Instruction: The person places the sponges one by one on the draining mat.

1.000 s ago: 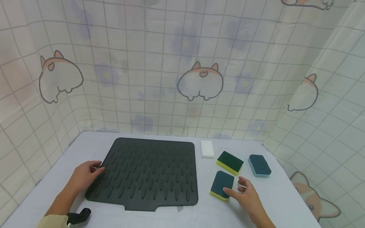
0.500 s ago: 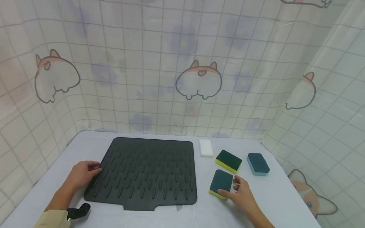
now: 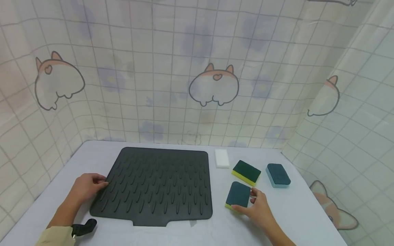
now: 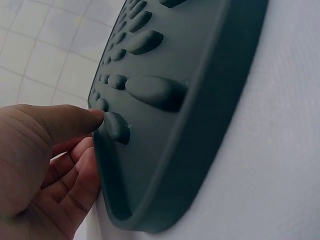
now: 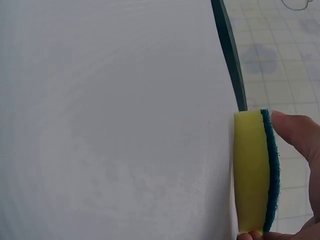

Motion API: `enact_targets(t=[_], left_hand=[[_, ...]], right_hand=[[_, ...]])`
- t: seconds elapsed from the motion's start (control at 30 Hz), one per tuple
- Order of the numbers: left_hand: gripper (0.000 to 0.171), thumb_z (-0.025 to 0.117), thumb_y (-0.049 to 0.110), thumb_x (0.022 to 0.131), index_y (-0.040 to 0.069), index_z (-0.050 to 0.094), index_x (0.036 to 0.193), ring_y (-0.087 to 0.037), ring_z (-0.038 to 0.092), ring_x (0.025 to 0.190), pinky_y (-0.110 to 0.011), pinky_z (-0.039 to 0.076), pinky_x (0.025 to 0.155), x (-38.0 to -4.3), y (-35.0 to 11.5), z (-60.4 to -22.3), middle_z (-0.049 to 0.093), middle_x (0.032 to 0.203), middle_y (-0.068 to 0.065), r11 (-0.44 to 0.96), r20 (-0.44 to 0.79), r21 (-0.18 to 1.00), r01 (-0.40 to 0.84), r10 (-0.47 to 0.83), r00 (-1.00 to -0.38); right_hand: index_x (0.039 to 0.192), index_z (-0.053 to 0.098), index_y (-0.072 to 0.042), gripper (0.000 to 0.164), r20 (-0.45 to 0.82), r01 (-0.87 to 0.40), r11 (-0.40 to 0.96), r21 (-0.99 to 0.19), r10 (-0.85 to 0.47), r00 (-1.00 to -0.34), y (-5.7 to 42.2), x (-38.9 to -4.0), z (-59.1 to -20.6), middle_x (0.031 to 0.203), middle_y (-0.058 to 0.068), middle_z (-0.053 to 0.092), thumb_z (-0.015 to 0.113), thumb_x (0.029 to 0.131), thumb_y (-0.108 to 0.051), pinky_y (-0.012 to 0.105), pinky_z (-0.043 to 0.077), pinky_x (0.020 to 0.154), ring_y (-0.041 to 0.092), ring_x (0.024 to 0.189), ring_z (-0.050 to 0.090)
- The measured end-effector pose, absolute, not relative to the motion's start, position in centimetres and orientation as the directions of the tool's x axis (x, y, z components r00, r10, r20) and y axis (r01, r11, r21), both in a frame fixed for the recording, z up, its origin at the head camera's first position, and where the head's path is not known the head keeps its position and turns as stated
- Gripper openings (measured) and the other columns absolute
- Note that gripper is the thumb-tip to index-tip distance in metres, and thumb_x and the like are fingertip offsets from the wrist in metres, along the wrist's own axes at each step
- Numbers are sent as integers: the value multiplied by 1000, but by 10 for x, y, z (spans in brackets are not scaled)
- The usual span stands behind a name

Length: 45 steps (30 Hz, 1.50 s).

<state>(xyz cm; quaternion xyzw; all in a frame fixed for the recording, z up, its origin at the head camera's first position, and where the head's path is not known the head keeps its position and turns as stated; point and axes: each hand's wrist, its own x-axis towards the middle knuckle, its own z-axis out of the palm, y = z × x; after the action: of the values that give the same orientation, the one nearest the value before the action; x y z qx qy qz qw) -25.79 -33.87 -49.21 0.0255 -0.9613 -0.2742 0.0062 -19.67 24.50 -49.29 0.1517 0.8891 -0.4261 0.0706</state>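
Observation:
A dark drying mat (image 3: 154,186) with rows of raised ridges lies flat on the white-covered table. At its left edge, my left hand (image 3: 87,188) pinches the rim; in the left wrist view the thumb (image 4: 75,121) is over the rim and the fingers curl against its outer side. To the right of the mat, a sponge (image 3: 238,194) with a dark blue-green scouring top and yellow foam lies on the table. My right hand (image 3: 258,210) grips it, thumb at the near edge and fingers along the right side. The right wrist view shows the sponge's yellow side (image 5: 248,170) between thumb and fingertips.
Behind the held sponge lie a green-and-yellow sponge (image 3: 246,171), a blue sponge (image 3: 278,175) and a white block (image 3: 222,158). A patterned curtain (image 3: 172,75) surrounds the table (image 3: 147,235) at the back and sides. A black wrist mount (image 3: 84,228) sits at the left cuff.
My right thumb has shifted left along the sponge's near edge and the fingers have closed in on its right side. The left hand stays at the mat's edge. The view has shifted slightly.

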Motion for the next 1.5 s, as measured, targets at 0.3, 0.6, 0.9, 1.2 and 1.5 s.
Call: enact_targets(t=[0.3,0.6,0.9,1.2,1.5], left_hand=[[35,71,16,94,-13,68,112,-26,63,84,-49,54,78,-253,-337,-489,72,91,-17,838,17,543,-50,-71,-997],[34,71,18,94,-12,69,111,-25,63,83,-44,52,75,-253,-340,-492,71,90,-15,839,32,543,-45,-74,-997],[33,73,18,93,-10,71,111,-24,62,82,-43,53,74,-254,-345,-494,72,90,-14,844,4,534,-50,-62,-998],[38,75,21,92,-9,70,115,-23,61,84,-34,49,69,-254,-349,-498,72,93,-13,819,-30,567,-85,-82,-996],[43,78,24,91,-8,70,118,-19,57,81,-32,47,68,-255,-355,-505,70,92,-8,808,-20,587,-49,-46,-999]], right_hand=[[155,21,9,130,-228,284,606,-743,170,-959,245,-199,-491,153,32,35,93,66,-54,58,40,112,49,139,42],[156,20,7,130,-210,245,634,-733,131,-969,244,-202,-490,156,32,33,94,66,-51,57,41,112,51,139,43],[158,15,6,134,-218,236,663,-710,111,-970,245,-203,-489,161,33,25,95,66,-47,57,43,110,52,139,43],[161,14,0,138,-226,244,678,-694,118,-967,246,-204,-493,162,31,25,96,63,-50,57,45,108,50,137,46],[161,15,-2,140,-242,254,686,-681,117,-963,248,-205,-494,163,28,28,97,59,-53,56,46,108,47,135,49]])
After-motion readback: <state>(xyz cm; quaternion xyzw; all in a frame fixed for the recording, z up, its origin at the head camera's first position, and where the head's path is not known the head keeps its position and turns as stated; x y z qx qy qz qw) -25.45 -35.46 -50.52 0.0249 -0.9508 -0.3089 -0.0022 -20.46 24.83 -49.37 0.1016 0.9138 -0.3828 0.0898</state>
